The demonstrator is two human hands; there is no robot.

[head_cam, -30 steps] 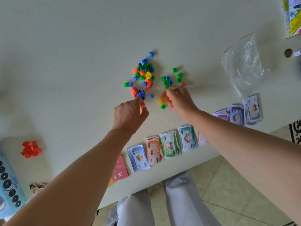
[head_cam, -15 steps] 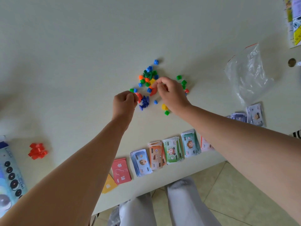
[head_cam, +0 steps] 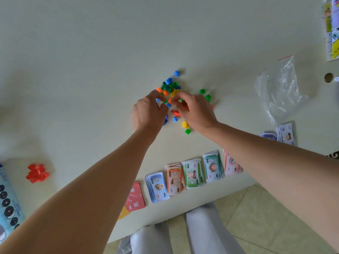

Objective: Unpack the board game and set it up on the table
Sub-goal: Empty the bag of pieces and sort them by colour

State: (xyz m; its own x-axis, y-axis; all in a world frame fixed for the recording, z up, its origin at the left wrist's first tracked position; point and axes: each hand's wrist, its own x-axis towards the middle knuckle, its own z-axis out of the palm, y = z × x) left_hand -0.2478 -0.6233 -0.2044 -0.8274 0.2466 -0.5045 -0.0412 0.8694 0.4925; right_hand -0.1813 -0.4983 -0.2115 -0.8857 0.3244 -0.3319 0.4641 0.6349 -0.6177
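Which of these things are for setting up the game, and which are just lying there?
For the game: little coloured pieces, with the left hand and right hand reaching into them; red pieces; play money stacks; red card; game board.
Just lying about: empty plastic bag; small brown round thing.

We are looking at a softly, evenly lit scene, with bright daylight spreading over the pale table point(head_cam: 91, 52). Faint, diffuse shadows are falling up and to the right of the coloured pieces point(head_cam: 169, 85) and the clear plastic bag point(head_cam: 280, 92), which is catching small glints. The wide lens is bending the table edge and stretching both forearms, and everything is looking slightly soft.
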